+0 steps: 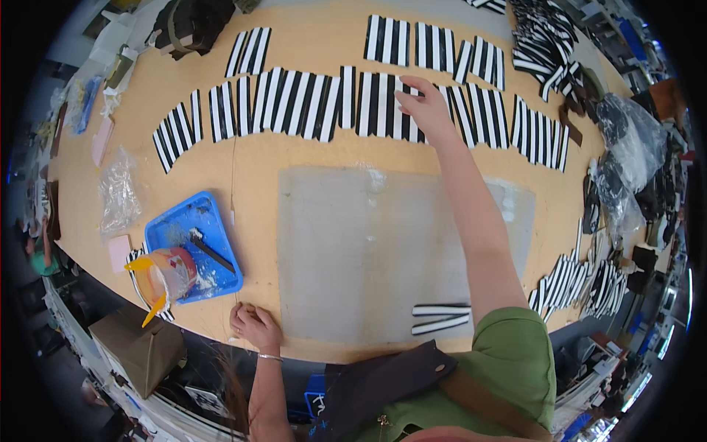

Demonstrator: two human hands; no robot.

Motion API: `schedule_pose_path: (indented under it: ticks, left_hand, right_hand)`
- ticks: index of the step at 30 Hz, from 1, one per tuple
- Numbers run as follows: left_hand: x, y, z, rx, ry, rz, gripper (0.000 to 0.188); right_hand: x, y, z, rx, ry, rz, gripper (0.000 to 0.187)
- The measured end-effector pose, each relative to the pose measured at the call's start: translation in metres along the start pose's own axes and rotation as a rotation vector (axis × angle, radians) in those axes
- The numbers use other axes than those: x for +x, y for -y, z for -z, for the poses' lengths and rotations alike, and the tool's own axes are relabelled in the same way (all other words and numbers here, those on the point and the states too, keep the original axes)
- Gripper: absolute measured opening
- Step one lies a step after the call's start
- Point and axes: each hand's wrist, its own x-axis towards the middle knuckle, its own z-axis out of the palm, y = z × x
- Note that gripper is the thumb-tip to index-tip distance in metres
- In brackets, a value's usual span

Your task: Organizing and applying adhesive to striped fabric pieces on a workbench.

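Reaching over the table (254,180), the right hand (426,107) has its fingers bent at the middle row of black-and-white strips (368,103), toward the far edge; whether they pinch one, I cannot tell. The left hand (254,325) rests loosely curled by the near edge, just beside the blue tray (202,211); its grip is hidden. Handling here should be light: touch one strip at its end, lift rather than drag, and keep the wrist above its neighbours so their slant holds. The grey mat (346,250) offers the broadest room for moving, though two loose strips (440,310) lie at its near edge. On the left, mind the tray's near corner and the cup (177,271) there.
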Motion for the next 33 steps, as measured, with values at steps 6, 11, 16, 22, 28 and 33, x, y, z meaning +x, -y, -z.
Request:
schedule_pose_path:
  ticks: [6, 11, 16, 22, 28, 33]
  left_hand:
    - [0.005, -0.007, -0.007, 0.029, -0.050, -0.038, 0.023]
    - [0.005, -0.002, -0.011, 0.094, -0.060, 0.043, 0.030]
    - [0.001, 0.003, -0.011, 0.124, -0.028, 0.083, 0.029]
    - [0.000, 0.008, -0.014, 0.136, -0.025, 0.102, 0.029]
    - [0.003, 0.011, -0.016, 0.117, -0.052, 0.083, 0.028]
    - [0.006, 0.006, -0.019, 0.092, -0.036, 0.094, 0.029]
  right_hand:
    - [-0.185, -0.036, 0.109, -0.302, 0.148, -0.091, 0.025]
    - [-0.306, -0.061, 0.162, -0.630, 0.102, -0.189, 0.011]
    - [-0.366, -0.073, 0.167, -0.638, 0.077, -0.149, 0.011]
    - [-0.381, -0.082, 0.157, -0.646, 0.035, -0.097, 0.014]
    - [-0.382, -0.081, 0.154, -0.579, 0.131, 0.061, 0.009]
    - [-0.383, -0.074, 0.150, -0.536, 0.307, -0.171, 0.019]
